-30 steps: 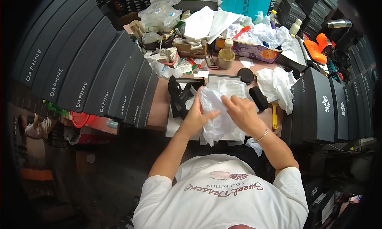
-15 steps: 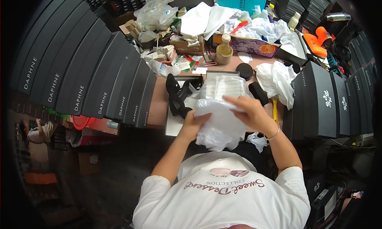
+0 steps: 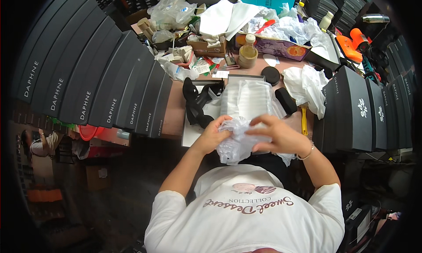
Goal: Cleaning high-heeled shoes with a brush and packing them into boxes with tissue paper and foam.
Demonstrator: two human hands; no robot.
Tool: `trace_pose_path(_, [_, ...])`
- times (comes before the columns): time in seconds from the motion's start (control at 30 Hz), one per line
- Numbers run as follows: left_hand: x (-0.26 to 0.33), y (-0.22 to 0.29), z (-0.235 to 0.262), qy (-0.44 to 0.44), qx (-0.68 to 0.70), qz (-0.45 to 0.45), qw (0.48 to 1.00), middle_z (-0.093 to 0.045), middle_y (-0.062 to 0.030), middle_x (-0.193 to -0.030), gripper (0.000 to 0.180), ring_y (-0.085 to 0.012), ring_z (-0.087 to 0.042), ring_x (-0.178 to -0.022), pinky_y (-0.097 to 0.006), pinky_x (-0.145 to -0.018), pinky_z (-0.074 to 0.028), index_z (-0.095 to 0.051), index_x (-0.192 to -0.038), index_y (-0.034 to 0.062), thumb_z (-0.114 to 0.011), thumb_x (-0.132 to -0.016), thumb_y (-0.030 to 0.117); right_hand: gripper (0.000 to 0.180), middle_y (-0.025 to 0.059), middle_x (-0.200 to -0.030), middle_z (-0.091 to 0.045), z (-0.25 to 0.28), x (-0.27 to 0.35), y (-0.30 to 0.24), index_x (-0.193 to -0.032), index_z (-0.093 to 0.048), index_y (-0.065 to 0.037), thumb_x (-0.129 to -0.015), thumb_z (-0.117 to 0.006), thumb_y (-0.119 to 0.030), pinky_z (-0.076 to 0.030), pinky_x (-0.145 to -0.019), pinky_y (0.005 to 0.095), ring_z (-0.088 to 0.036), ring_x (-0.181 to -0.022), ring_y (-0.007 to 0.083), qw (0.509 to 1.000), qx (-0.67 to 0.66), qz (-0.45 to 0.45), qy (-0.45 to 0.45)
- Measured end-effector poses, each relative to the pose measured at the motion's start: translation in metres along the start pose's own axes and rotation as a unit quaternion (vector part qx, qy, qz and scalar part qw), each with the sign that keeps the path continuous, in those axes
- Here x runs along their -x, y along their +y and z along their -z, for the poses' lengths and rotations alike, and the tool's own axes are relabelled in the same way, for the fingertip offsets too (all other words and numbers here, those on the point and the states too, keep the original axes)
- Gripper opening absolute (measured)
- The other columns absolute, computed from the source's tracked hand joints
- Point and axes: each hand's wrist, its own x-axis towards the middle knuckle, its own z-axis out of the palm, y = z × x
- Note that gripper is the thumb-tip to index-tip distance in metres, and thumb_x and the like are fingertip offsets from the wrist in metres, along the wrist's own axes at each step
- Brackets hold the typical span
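- Head view: the left hand (image 3: 214,133) and the right hand (image 3: 278,134) both grasp a crumpled clear plastic bag (image 3: 237,141), held just above the near edge of the table (image 3: 176,110).
- Just beyond the bag lies a stack of clear plastic sheets (image 3: 248,99) in an open box.
- A pair of black sandals (image 3: 195,104) lies to its left; a black block (image 3: 285,100) and white crumpled paper (image 3: 305,84) lie to its right.
- Rows of dark shoe boxes (image 3: 96,81) stand at far left.
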Motion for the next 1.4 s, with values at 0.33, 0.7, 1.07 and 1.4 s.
trace_pose_path(0.33, [0.0, -0.006, -0.009, 0.064, -0.124, -0.064, 0.988, -0.064, -0.0041, -0.101, 0.046, -0.0135, -0.061, -0.089, -0.029, -0.081, -0.05, -0.056, -0.118, 0.0021, -0.074, -0.076, 0.008, 0.03, 0.0088, -0.09, -0.069, -0.035, 0.004, 0.017, -0.105, -0.063, 0.002, -0.077, -0.068, -0.004, -0.048, -0.073, 0.0269, -0.059, -0.081, 0.0108, 0.914, -0.329, -0.225, 0.074])
trace_pose_path(0.7, [0.006, -0.011, -0.023, 0.046, -0.035, -0.044, 0.997, -0.059, -0.0017, -0.105, 0.035, -0.0098, -0.055, -0.096, -0.027, -0.084, -0.047, -0.051, -0.121, 0.0025, -0.057, -0.086, 0.001, 0.062, 0.0134, -0.115, -0.056, -0.027, 0.007, 0.005, -0.129, -0.047, 0.001, -0.077, -0.069, -0.022, -0.046, -0.088, 0.0353, -0.055, -0.107, 0.0264, 0.997, 0.017, -0.067, 0.039])
trace_pose_path(1.07, [0.019, 0.032, 0.0, 0.076, -0.185, -0.168, 0.965, -0.063, -0.0086, -0.11, 0.041, -0.0175, -0.062, -0.098, -0.031, -0.083, -0.051, -0.055, -0.126, 0.0034, -0.054, -0.086, -0.006, 0.025, 0.0097, -0.084, -0.065, -0.047, 0.015, 0.017, -0.099, -0.062, -0.005, -0.075, -0.067, -0.005, -0.048, -0.068, 0.0299, -0.062, -0.074, 0.0204, 0.95, -0.2, -0.237, 0.043])
trace_pose_path(1.4, [0.03, 0.001, -0.003, 0.094, 0.109, -0.046, 0.988, -0.058, -0.0111, -0.121, 0.046, -0.0203, -0.059, -0.106, -0.036, -0.088, -0.051, -0.047, -0.13, 0.0018, -0.063, -0.089, 0.013, 0.033, 0.0064, -0.079, -0.056, -0.037, 0.002, 0.017, -0.101, -0.055, -0.007, -0.071, -0.068, -0.013, -0.044, -0.077, 0.0401, -0.059, -0.073, 0.0263, 0.959, 0.235, -0.139, 0.073])
